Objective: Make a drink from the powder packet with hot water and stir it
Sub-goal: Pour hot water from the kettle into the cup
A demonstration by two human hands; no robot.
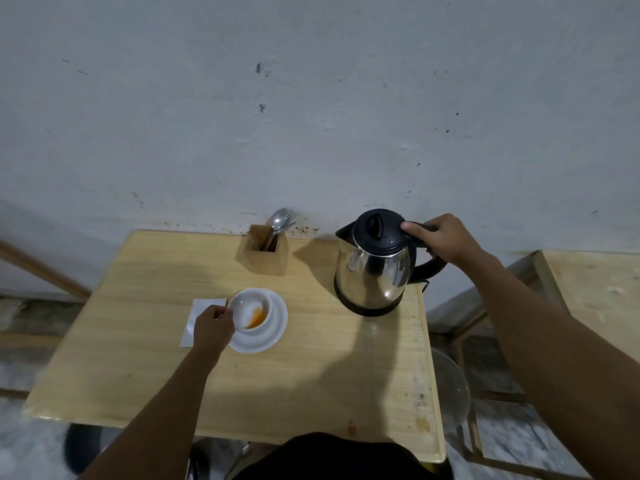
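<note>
Wooden table: powder's in cup, left hand pinching its handle; right hand closed round kettle handle. Next: lift, pour w/ care.

The kettle has a glossy, mirror-like metal body with a matt black plastic lid, handle and base. The cup and saucer look like smooth glazed white ceramic. The bench and cutlery holder are pale, matt wood, the spoons dull metal, and the wall rough and scuffed.
</note>
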